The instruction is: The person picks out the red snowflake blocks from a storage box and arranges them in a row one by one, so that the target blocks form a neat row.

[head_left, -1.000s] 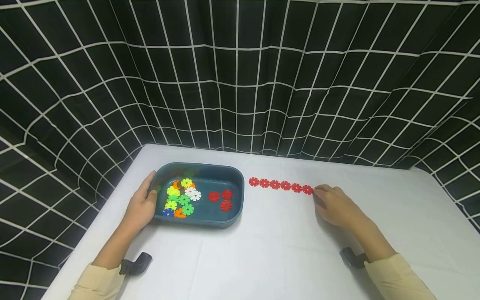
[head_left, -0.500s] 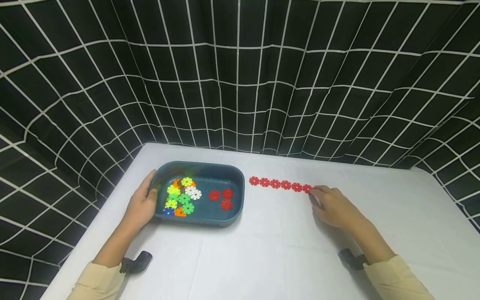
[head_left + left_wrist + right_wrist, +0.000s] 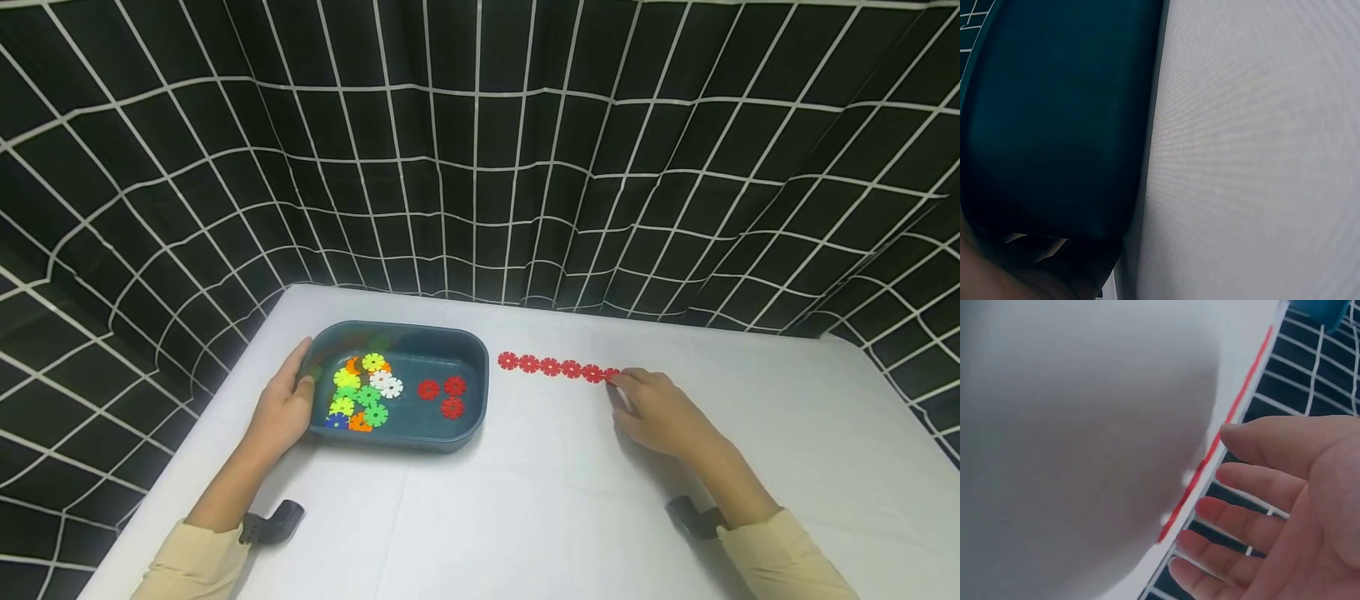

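From the head camera, the left hand [image 3: 283,406] lies against the 9 o'clock wall of a dark teal tray [image 3: 471,398], fingers fairly straight along the rim and the thumb at the outer wall. The right hand [image 3: 654,411] rests on the white table [image 3: 525,517], fingers relaxed and spread, fingertips touching the 3 o'clock end of a row of red discs [image 3: 558,367]; 6 toothed discs lie edge to edge just beside the tray, at its 3 o'clock. Inside the tray, 3 more red discs [image 3: 446,397] sit at the 3 o'clock side, apart from a heap of colored discs [image 3: 362,393] in yellow, green, white, orange and blue at the 9 o'clock side. A black curtain with a white grid [image 3: 480,150] hangs behind the table. A dark clip [image 3: 273,523] shows at each wrist, by the beige sleeves [image 3: 191,567].

The left wrist camera shows only the tray's dark outer wall [image 3: 1054,119] standing on the white table [image 3: 1254,150], with a little skin at 7 o'clock.

The right wrist camera shows the right hand's [image 3: 1297,506] open palm, fingers [image 3: 1244,525] straight and slightly parted, next to the red row [image 3: 1222,434] seen edge-on.
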`<state>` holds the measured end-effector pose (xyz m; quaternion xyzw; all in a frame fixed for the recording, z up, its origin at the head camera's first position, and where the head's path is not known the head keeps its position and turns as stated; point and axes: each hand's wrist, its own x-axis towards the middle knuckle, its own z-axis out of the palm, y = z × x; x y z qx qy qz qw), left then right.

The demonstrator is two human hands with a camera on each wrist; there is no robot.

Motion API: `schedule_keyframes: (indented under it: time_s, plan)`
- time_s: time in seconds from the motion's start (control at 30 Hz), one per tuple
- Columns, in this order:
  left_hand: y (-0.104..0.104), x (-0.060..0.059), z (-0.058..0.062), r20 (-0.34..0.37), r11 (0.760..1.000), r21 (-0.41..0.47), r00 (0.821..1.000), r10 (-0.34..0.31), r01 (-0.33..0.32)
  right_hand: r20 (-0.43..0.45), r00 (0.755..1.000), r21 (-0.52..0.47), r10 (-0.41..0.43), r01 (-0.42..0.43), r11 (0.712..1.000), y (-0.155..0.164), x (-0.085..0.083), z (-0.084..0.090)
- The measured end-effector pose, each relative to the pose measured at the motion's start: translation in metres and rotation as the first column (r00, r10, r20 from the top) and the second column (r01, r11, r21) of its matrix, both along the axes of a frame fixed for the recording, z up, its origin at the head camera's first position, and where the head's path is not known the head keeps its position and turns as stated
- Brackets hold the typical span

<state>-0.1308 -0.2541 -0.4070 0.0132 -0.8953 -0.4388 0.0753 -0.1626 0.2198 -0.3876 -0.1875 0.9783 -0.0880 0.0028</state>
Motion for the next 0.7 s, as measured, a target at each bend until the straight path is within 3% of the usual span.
schedule_keyframes:
  time_s: [0.17, 0.43, 0.53, 0.7]
  plan:
    - [0.0, 0.0, 0.002, 0.005, 1.0, -0.001, 1.0, 0.002, -0.002, -0.071, 0.994, -0.055, 0.078, -0.082, 0.995, -0.021, -0.001, 0.008]
    - [0.0, 0.0, 0.001, 0.004, 1.0, -0.005, 1.0, 0.004, -0.004, -0.153, 0.975, -0.135, 0.158, -0.179, 0.975, -0.079, 0.002, 0.038]
    - [-0.001, 0.0, 0.001, 0.002, 1.0, -0.006, 1.0, 0.005, -0.005, -0.219, 0.948, -0.173, 0.233, -0.273, 0.946, -0.107, 0.002, 0.047]
    - [-0.001, 0.0, 0.001, 0.01, 1.0, -0.001, 1.0, 0.004, -0.004, -0.3, 0.864, -0.171, 0.405, -0.467, 0.868, -0.153, 0.005, 0.052]
